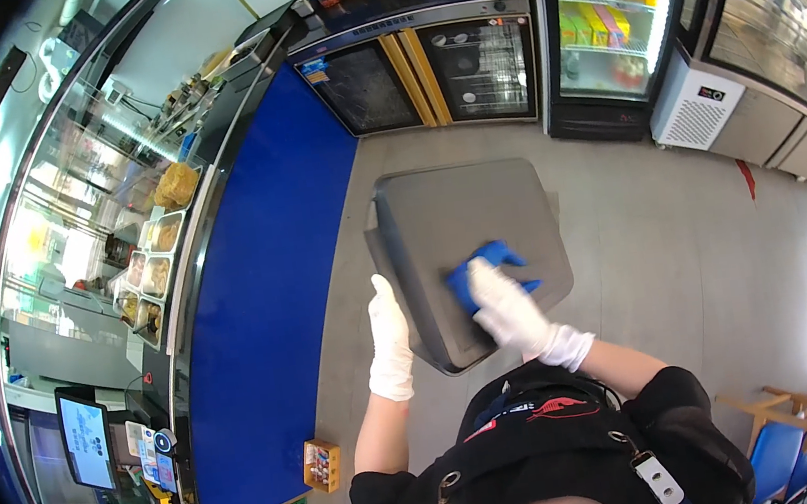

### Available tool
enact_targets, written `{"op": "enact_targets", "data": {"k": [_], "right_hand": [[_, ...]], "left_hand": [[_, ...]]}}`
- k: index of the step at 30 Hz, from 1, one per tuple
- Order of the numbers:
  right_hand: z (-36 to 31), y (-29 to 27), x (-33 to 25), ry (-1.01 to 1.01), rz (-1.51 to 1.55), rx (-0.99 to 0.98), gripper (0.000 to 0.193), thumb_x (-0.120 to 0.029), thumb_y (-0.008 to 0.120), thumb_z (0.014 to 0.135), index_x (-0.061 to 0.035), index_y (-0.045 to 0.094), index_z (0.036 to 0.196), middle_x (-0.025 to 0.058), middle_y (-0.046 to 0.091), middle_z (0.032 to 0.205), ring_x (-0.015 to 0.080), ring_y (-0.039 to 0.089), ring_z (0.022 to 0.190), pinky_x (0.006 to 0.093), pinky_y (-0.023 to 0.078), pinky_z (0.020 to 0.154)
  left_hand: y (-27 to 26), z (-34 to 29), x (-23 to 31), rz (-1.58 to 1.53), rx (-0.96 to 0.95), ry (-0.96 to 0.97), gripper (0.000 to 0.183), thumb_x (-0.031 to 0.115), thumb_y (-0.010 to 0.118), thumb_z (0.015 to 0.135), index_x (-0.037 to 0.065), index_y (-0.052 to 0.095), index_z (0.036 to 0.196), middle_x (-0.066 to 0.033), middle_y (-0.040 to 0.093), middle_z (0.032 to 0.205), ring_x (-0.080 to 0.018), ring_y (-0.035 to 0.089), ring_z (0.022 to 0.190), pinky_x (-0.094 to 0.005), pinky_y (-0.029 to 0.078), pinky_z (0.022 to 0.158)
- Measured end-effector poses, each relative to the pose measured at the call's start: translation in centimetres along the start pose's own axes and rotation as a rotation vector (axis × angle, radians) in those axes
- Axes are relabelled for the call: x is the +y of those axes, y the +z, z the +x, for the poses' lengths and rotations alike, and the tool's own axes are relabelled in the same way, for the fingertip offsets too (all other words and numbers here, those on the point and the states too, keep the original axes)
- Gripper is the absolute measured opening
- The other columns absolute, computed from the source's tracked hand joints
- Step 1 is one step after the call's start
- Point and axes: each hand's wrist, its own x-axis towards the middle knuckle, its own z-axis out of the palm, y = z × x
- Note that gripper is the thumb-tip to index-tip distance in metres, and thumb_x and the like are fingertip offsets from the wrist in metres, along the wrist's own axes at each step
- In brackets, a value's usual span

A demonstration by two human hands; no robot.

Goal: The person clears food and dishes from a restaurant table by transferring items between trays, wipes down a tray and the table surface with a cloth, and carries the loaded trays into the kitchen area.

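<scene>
Both my hands wear white gloves. A dark grey rectangular tray (449, 211) with rounded corners is held up in front of me, and more grey edges show behind it, perhaps a stack. At its left edge, my left hand (390, 339) grips the side, with some of its fingers hidden behind the rim. On the tray's flat face, my right hand (511, 309) presses a crumpled blue cloth (463, 285). Parts of the cloth stick out past the fingers, slightly blurred.
A blue-fronted counter (258, 300) with glass and food containers (158, 262) runs along my left. Ahead stand a glass-door cabinet (417, 74) and a drinks fridge (606, 15). A small box (322, 465) sits by the counter's base; wooden chairs (798, 425) are at lower right.
</scene>
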Motion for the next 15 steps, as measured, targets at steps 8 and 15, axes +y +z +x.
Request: {"op": "enact_targets", "data": {"k": [8,15], "right_hand": [[18.4,-2.1,0.0,-0.270,-0.057,-0.117,0.050,-0.025,0.058,0.087,-0.0021,0.049,0.131,0.0151,0.042,0.141,0.0316,0.031,0.137,0.0469,0.026,0.111],[26.4,-4.1,8.3,-0.091,-0.143,0.260,0.038,-0.018,0.058,0.082,-0.0019,0.057,0.117,0.0156,0.058,0.119,0.0322,0.053,0.114,0.0413,0.039,0.100]], "left_hand": [[2.1,1.7,4.1,0.209,0.086,0.111,0.050,0.041,0.035,0.102,-0.002,0.062,0.096,-0.0029,0.060,0.083,-0.0095,0.051,0.075,-0.0264,0.042,0.065],[-3.0,5.4,2.9,-0.277,0.046,0.272,0.061,0.051,0.041,0.098,0.000,0.049,0.132,-0.0097,0.055,0.128,-0.0213,0.054,0.113,-0.0340,0.042,0.098]]}}
